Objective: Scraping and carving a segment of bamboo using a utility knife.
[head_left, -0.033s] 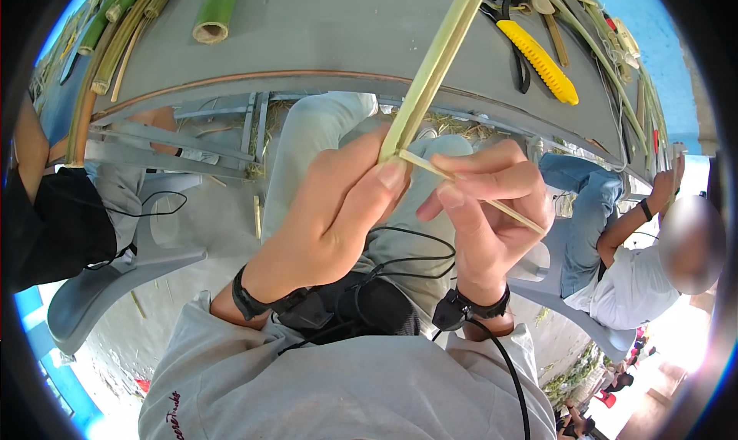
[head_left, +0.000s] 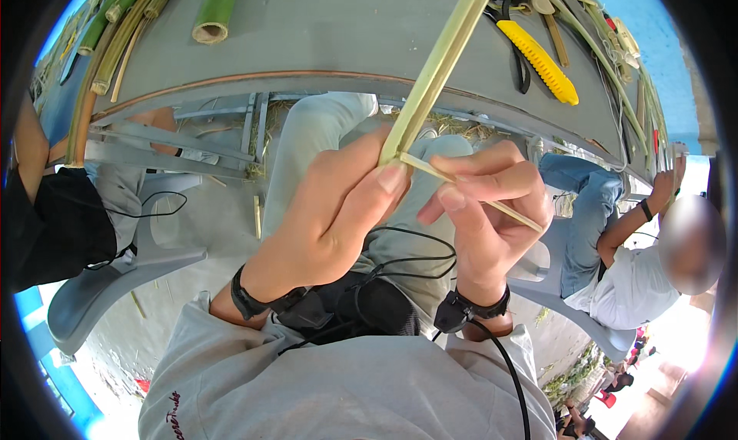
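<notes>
My left hand (head_left: 338,202) is closed around the lower end of a long, pale green bamboo piece (head_left: 432,75), which slants up and to the right over the table edge. A lengthwise groove or split shows along the piece. Between the thumb and fingers of my right hand (head_left: 496,198) is a thin bamboo stick (head_left: 516,215). One end of this stick meets the bamboo piece beside my left thumb; the other reaches across my right palm. Whether the stick's tip is inside the groove or only against it, I cannot tell.
On the grey table (head_left: 307,33) lie a green bamboo tube (head_left: 214,17), several bamboo lengths (head_left: 123,40) at the left and a yellow-handled tool (head_left: 542,63) at the right. Seated people flank me, one in a white shirt (head_left: 626,267). A black cable (head_left: 503,355) hangs from my right wrist.
The bamboo piece has turned slightly in my left hand and its upper end sits a little farther right, showing more of the groove. The thin stick has dipped slightly at its left end.
</notes>
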{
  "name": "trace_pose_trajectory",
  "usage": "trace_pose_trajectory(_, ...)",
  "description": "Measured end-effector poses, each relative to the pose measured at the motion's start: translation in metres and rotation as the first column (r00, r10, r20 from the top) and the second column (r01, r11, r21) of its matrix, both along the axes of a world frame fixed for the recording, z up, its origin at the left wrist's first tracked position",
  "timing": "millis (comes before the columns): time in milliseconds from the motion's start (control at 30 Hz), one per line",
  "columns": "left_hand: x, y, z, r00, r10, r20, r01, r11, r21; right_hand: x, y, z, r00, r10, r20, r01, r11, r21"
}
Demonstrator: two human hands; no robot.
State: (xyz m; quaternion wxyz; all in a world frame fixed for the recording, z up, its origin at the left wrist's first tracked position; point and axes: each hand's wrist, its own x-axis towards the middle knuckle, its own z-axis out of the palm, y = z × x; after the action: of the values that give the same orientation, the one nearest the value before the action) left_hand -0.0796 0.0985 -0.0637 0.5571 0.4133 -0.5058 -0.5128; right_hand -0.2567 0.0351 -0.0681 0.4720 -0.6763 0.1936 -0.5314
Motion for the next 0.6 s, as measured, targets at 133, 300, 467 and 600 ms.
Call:
trace_pose_trajectory(133,-0.002,0.001,-0.003,0.999,-0.019,0.034,0.019,1.000,-0.010,-0.002,-0.006,-0.004,0.990,0.100,0.100,-0.114,0.984,0.140)
trace_pose_trajectory(300,-0.003,0.003,-0.008,0.994,-0.042,0.098,0.039,0.999,0.032,-0.013,-0.013,-0.003,0.991,0.064,0.115,-0.081,0.985,0.154)
trace_pose_trajectory(467,-0.004,0.003,-0.008,0.999,-0.021,0.046,0.021,1.000,0.005,-0.025,-0.019,-0.003,0.989,0.099,0.110,-0.113,0.984,0.137)
trace_pose_trajectory(600,-0.007,0.002,-0.007,0.996,-0.001,-0.091,-0.001,1.000,-0.020,-0.022,-0.016,-0.003,0.994,0.029,-0.102,-0.019,0.995,0.097)
